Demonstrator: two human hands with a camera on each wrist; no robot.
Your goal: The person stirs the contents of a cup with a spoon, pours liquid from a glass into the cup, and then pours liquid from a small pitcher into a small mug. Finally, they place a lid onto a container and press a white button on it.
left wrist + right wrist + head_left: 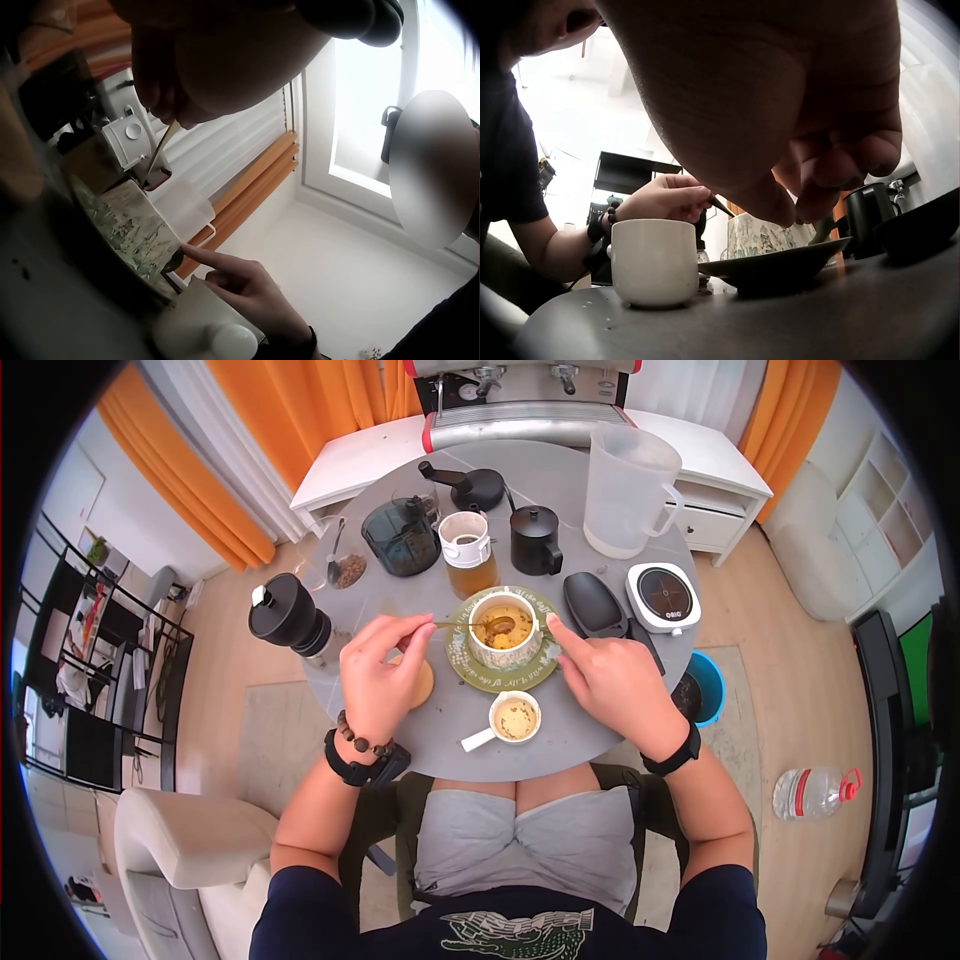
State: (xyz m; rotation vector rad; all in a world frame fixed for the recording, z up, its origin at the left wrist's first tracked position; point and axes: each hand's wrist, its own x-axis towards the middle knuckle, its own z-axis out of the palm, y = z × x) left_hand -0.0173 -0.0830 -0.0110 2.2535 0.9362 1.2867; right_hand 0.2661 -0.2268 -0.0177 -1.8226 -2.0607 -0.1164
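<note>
A gold-coloured spoon (498, 625) is pinched between the thumb and fingers of my left hand (380, 660), its bowl dipping into the cup's yellowish, speckled contents. The white patterned cup (503, 656) stands upright on a green saucer (490, 679) with white lettering. From the other side, my right hand (625, 685) reaches over the saucer, its straight index fingertip touching the cup near its handle; the left wrist view shows this finger against the patterned wall (139, 236). Close in front of the saucer stands a small white handled cup (516, 720) with pale, speckled contents.
Behind the cup stand a glass server with a white dripper (465, 545), a black pitcher (535, 540) and a clear plastic jug (625, 490). A black grinder (290, 613) is at left; a black dish (594, 603) and white scale (664, 597) are at right.
</note>
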